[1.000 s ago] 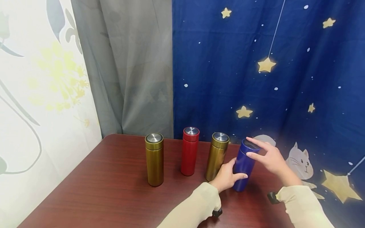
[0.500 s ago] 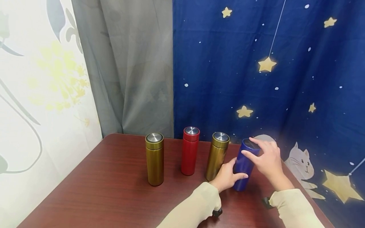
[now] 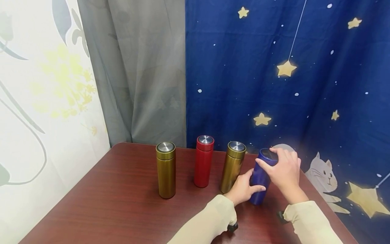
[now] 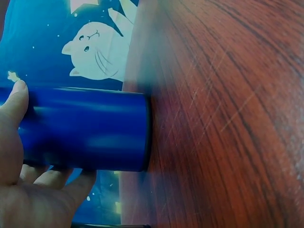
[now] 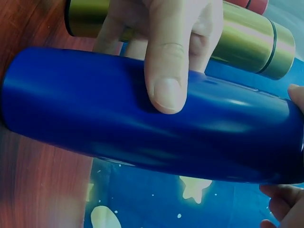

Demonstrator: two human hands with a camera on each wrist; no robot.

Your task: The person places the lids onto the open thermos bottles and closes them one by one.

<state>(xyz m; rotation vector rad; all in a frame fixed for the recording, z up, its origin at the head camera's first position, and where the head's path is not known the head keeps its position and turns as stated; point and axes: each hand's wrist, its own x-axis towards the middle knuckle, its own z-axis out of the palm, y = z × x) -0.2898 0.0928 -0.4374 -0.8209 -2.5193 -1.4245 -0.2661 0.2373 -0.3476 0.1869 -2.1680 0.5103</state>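
Note:
A blue thermos flask [image 3: 260, 178] stands on the table at the right of the head view. My left hand [image 3: 242, 188] grips its body from the left, thumb across the near side; the left wrist view shows the fingers round the other side of the blue body [image 4: 95, 128]. With thumb and fingers, my right hand [image 3: 284, 169] holds the flask's dark-topped lid [image 3: 265, 154] by its sides. Just behind my left hand is a gold thermos flask [image 3: 233, 166], its lower part partly covered by that hand.
A red thermos flask [image 3: 203, 164] and another gold flask [image 3: 166, 173] stand upright further left. They share the reddish-brown wooden table [image 3: 122, 210], whose back edge meets grey and blue star-patterned curtains [image 3: 231, 67].
My right hand has turned round the lid: its thumb has swung to the left across the near side, and the wrist has moved left. My left hand and the flask have stayed put.

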